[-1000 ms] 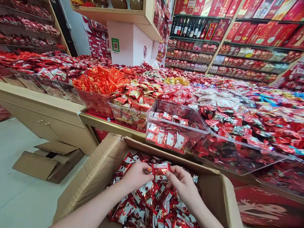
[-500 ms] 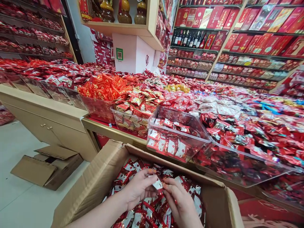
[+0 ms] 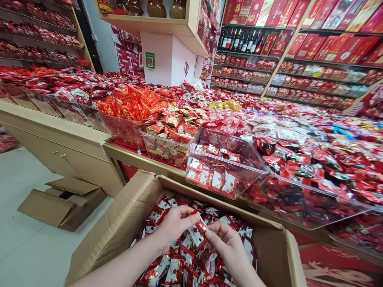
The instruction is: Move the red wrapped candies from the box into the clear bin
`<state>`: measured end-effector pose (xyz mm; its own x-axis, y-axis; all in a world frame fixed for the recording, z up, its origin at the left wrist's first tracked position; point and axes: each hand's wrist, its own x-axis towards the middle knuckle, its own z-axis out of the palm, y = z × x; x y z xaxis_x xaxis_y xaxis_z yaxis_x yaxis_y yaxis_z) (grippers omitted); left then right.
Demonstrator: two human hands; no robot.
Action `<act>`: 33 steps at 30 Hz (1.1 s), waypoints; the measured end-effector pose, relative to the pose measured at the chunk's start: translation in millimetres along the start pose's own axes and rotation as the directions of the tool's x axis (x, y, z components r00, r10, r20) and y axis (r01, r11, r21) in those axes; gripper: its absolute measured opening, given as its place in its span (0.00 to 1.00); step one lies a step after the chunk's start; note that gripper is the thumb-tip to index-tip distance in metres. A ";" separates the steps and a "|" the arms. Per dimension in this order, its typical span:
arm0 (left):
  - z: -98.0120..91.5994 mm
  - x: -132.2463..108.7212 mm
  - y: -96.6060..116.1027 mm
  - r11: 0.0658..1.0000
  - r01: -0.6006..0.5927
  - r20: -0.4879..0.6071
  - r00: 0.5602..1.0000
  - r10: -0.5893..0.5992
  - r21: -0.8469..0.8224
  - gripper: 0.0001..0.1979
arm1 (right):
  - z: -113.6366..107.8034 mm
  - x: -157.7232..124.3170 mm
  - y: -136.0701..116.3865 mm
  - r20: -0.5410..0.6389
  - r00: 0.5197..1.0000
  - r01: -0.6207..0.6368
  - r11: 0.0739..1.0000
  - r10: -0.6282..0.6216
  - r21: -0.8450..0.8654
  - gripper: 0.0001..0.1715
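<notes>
While a glossy, rectangular packet (image 3: 197, 234) is grasped at opposite ends by left hand (image 3: 172, 226) and right hand (image 3: 229, 245) above loose packets (image 3: 176, 272), clearance is bounded by the cardboard carton (image 3: 271, 249), bare room being found rightward.

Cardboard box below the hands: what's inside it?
Inside the cardboard box lies a heap of red-and-white packets. The left hand and right hand, pinching one packet between them, block part of the heap; its lower layers and the box's floor are covered.

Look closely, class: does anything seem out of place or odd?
The clear bin beyond the carton is only partly filled, while neighbouring bins are heaped high. An opened box sits on the floor, as if left aside.
</notes>
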<state>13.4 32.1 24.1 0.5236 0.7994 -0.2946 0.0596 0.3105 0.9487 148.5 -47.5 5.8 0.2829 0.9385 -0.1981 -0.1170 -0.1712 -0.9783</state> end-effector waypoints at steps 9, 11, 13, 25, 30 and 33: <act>-0.9 3.0 -4.8 1.000 -0.003 -0.058 0.998 0.003 -0.009 0.14 | -4.4 2.4 4.2 0.109 0.994 -0.018 1.000 0.020 -0.019 0.17; -1.1 2.7 -4.2 1.000 -0.023 -0.054 0.998 0.023 0.015 0.14 | -4.7 2.4 3.6 0.116 0.993 -0.018 1.000 0.021 -0.025 0.17; -1.2 1.7 -2.3 0.995 -0.063 -0.024 0.998 0.066 0.083 0.12 | -4.3 2.0 2.7 0.136 0.991 -0.003 0.999 0.008 -0.034 0.16; 6.0 -4.3 -11.4 0.990 0.007 0.196 0.980 0.021 -0.138 0.22 | 4.8 4.8 12.9 0.063 0.994 0.087 0.994 -0.091 0.061 0.16; 8.2 -6.2 -11.5 0.996 -0.014 0.279 0.960 0.037 -0.084 0.11 | -2.1 6.9 3.5 0.156 0.986 0.052 0.999 -0.053 0.015 0.14; 6.9 -9.2 -2.1 0.996 -0.041 0.284 0.957 0.062 -0.078 0.13 | -5.9 3.1 -10.8 0.208 0.974 0.112 0.986 -0.084 -0.124 0.13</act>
<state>14.3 20.6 25.6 0.7457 0.6384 -0.1906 -0.0283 0.3162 0.9483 156.3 -44.6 15.4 0.0875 0.9914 -0.0977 0.0339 -0.1009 -0.9943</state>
